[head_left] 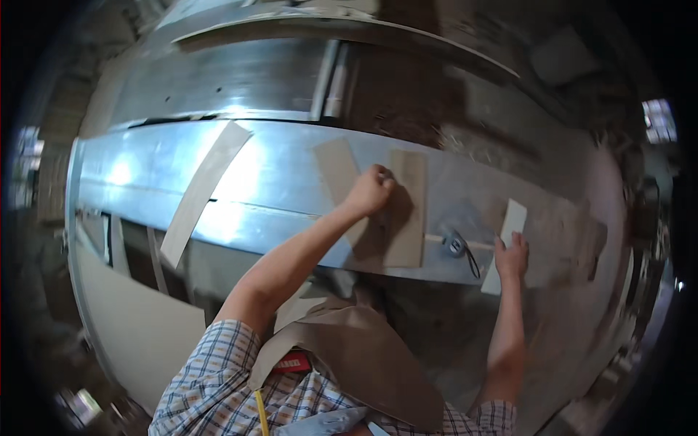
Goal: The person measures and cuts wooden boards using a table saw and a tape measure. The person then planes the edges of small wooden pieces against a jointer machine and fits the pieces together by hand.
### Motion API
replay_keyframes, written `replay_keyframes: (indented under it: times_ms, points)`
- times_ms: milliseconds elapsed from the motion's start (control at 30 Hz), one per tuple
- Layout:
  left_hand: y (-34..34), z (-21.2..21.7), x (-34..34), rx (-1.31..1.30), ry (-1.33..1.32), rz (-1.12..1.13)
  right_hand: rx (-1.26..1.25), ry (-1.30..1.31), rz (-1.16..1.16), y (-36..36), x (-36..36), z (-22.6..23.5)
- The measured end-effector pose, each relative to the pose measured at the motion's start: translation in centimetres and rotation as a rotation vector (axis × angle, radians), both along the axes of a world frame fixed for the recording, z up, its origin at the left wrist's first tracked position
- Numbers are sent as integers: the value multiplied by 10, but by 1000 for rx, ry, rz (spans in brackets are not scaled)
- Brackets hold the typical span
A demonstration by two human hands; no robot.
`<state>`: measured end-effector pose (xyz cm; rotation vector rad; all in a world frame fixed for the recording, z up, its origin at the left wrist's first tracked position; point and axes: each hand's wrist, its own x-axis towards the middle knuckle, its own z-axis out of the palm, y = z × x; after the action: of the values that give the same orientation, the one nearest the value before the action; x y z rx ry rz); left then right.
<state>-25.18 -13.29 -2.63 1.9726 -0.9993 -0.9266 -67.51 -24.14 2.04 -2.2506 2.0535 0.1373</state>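
My left hand (371,190) is closed in a fist-like pinch above the metal table (283,192), between two short wooden boards. What its fingers hold, if anything, is hidden. One short board (333,163) lies slanted, partly under my left forearm; the other board (408,218) lies upright in the picture, just right of the hand. My right hand (512,256) grips a pale narrow strip (515,216) near the table's right part, thumb on one side and fingers on the other. Between that strip and the boards sits a tape measure (454,245) with a black wrist strap.
A long pale strip (200,200) lies across the table on the left, jutting past its near edge. Beyond the table, a long board edge (349,22) curves across the back. A large pale panel (138,312) stands low at the left. Wood scraps (465,142) litter the far side.
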Motion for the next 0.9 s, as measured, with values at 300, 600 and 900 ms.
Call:
replay_keyframes:
  times_ms: [300,600,900]
  points:
    - [180,54,43,-154,64,241,202,-811,1054,148,265,23]
    - [403,26,188,161,-782,430,327,-288,1525,263,419,-18]
    - [432,15,334,495,-940,245,19,-27,1608,272,398,-71]
